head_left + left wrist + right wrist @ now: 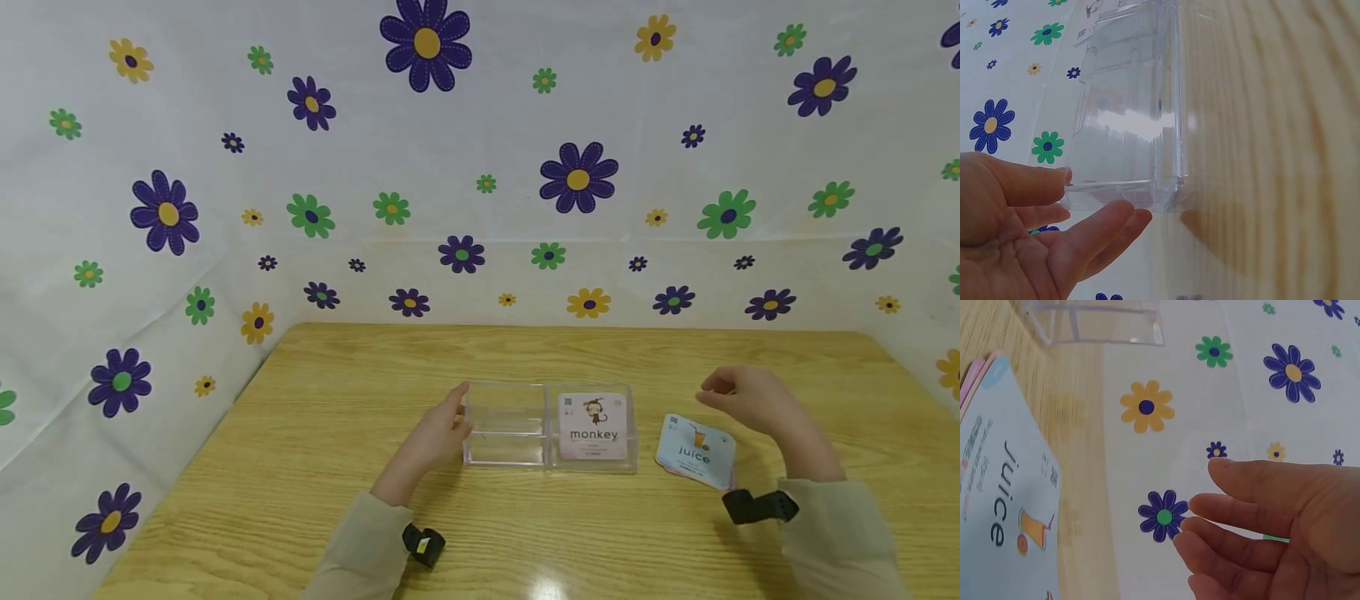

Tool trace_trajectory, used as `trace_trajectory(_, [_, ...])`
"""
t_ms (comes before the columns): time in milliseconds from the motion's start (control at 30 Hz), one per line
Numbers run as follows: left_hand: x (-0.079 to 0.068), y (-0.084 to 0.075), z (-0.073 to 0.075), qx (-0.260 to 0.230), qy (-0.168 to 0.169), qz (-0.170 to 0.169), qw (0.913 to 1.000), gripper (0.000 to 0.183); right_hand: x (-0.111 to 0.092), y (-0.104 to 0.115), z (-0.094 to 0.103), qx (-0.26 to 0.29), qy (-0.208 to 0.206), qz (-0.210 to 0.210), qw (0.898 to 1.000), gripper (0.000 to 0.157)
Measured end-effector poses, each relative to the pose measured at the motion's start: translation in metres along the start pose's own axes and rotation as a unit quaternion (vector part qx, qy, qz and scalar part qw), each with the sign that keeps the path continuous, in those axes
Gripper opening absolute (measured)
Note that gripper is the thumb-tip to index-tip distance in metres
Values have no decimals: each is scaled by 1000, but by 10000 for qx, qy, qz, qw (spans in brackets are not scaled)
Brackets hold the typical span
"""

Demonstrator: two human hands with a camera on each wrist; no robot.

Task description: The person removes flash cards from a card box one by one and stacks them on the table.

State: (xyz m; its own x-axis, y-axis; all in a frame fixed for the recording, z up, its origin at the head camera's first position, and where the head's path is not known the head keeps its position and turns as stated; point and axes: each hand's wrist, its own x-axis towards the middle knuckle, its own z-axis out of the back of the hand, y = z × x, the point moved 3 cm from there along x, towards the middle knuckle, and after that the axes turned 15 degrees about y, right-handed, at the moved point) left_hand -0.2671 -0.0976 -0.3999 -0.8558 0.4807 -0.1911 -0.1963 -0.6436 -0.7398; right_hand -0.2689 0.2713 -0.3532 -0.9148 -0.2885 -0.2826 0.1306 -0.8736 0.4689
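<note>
My left hand (435,433) grips the left end of a clear plastic box (506,465), thumb and fingertips at its end wall; the left wrist view shows the fingertips (1124,211) right at that wall. This box has two compartments: bare on the left, a pink "monkey" card (594,437) with a monkey drawing on the right. My right hand (757,404) hovers, holding nothing, its fingers loosely bent. Just below and left of it, a small stack of cards lies on the table, topped by a light blue "juice" card (697,450).
Light wood-grain table (337,533) lies under everything. White cloth (495,108) printed with purple, green and yellow flowers hangs behind and at the sides. Black straps with cameras (425,544) sit on both wrists.
</note>
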Motion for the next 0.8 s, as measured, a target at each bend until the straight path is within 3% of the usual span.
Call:
trace_trajectory(533, [-5,1,-2,25,-13,5,10000,55,11,35,-18,-45,-743,811,9939,21])
trace_trajectory(800, [-2,1,-1,152,-40,-20,9999,54,13,55,-26,91,-860,1339,9872,20])
